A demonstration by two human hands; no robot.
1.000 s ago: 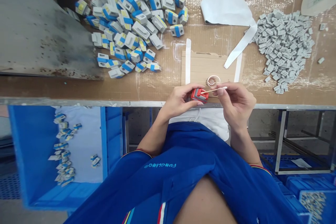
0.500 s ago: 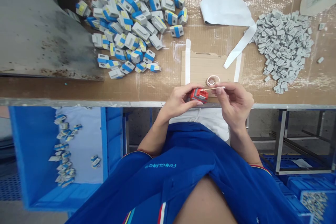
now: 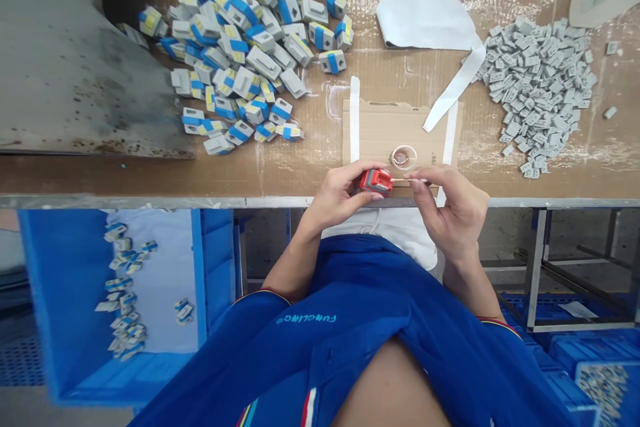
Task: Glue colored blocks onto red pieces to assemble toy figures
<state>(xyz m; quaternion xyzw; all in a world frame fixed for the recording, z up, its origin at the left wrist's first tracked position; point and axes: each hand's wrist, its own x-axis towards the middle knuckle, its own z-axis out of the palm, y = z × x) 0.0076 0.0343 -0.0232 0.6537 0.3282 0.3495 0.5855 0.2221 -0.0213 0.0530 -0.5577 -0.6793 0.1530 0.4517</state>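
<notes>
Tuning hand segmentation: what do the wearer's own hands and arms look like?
Left hand and right hand are bare: no gloves, rings or wristbands visible. The forearms are uncovered too, below short blue fabric sleeves edged with thin yellow and red trim. No cables or markings show on either arm.

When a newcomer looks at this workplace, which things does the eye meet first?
Probably the small red block in the left hand, with the thin stick held by the right hand beside it. Next come the large heap of grey, blue and yellow blocks at the upper left and the pile of small grey pieces at the right.
</notes>
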